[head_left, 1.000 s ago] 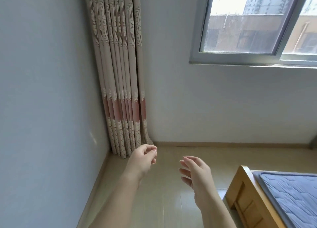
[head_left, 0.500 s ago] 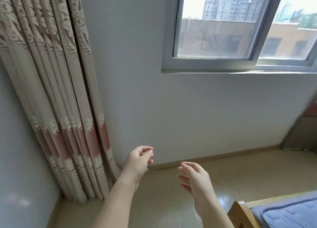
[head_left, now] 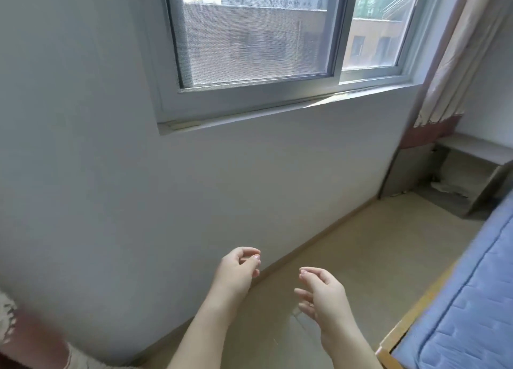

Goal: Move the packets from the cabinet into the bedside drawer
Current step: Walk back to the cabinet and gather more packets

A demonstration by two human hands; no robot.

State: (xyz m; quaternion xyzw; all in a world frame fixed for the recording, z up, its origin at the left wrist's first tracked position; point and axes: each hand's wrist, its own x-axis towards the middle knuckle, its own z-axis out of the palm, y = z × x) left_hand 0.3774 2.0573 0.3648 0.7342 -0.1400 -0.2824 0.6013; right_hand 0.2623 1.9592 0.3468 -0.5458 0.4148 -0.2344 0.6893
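My left hand point(head_left: 237, 270) floats in front of the white wall with loosely curled fingers and holds nothing. My right hand point(head_left: 322, 295) hangs beside it over the tan floor, fingers relaxed and empty too. A grey bedside unit point(head_left: 472, 149) with an open shelf stands in the far right corner; something pale lies on the floor under it. No packets and no cabinet are in view.
A window point(head_left: 255, 41) fills the upper wall ahead. A bed with a blue mattress point(head_left: 472, 307) and a wooden frame runs along the right edge. A curtain point(head_left: 455, 63) hangs at the right; another curtain's hem point(head_left: 11, 321) shows at the lower left. Tan floor lies between wall and bed.
The view has swung to the right: the left curtain slid out of frame, and the window, the bedside unit and more of the bed came in. Both hands stay empty in front.
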